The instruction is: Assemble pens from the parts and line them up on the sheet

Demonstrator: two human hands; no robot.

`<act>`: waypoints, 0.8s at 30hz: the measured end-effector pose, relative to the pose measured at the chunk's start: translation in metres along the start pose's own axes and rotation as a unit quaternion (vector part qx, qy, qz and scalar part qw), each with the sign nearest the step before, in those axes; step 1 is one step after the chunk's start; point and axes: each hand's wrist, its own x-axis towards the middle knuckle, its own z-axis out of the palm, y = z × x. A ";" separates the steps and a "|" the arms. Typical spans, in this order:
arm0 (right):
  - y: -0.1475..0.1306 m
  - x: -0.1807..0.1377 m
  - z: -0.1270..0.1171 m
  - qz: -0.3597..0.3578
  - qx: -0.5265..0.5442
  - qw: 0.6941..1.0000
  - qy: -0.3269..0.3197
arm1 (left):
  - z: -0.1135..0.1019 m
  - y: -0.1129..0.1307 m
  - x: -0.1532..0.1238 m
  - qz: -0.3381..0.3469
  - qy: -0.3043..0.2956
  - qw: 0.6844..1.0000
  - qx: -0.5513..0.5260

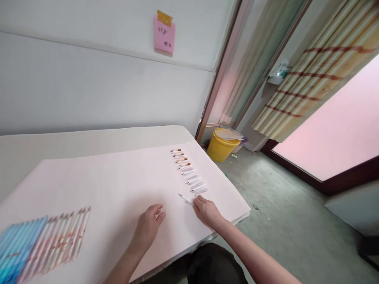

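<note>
My right hand (206,211) pinches the rear end of a slim white pen (186,198), whose dark tip points away to the upper left, just over the paper. My left hand (149,225) hovers near the middle front of the table, holding nothing, with fingers half curled and the thumb apart. Beyond my right hand, several similar white pens (194,182) lie in a column near the table's right edge. The farther ones carry brown pieces (185,164), too small to make out. Clear pieces (199,190) lie by the nearer ones.
Pale paper (118,177) covers the table. At its left front lie a row of pink-and-white pens (63,240) and a row of blue pens (22,244). A pink note (164,35) is taped to the wall. A yellow bucket (222,148) stands on the floor, right.
</note>
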 end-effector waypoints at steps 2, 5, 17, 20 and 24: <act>-0.021 0.010 -0.001 -0.017 -0.008 1.000 -0.016 | 0.001 0.008 -0.003 -0.094 -0.017 0.983 -0.154; -0.058 0.031 -0.001 -0.034 -0.020 0.999 -0.035 | 0.004 0.012 -0.008 -0.237 -0.011 0.901 -0.362; -0.180 0.052 -0.008 -0.076 0.031 0.997 -0.004 | -0.005 -0.004 -0.004 -0.235 0.136 0.819 -0.506; -0.187 0.048 -0.008 -0.072 0.083 0.994 0.024 | -0.009 -0.006 -0.004 -0.238 0.160 0.817 -0.500; -0.186 0.048 -0.012 -0.066 0.133 0.988 0.048 | -0.018 -0.004 -0.002 -0.213 0.178 0.802 -0.528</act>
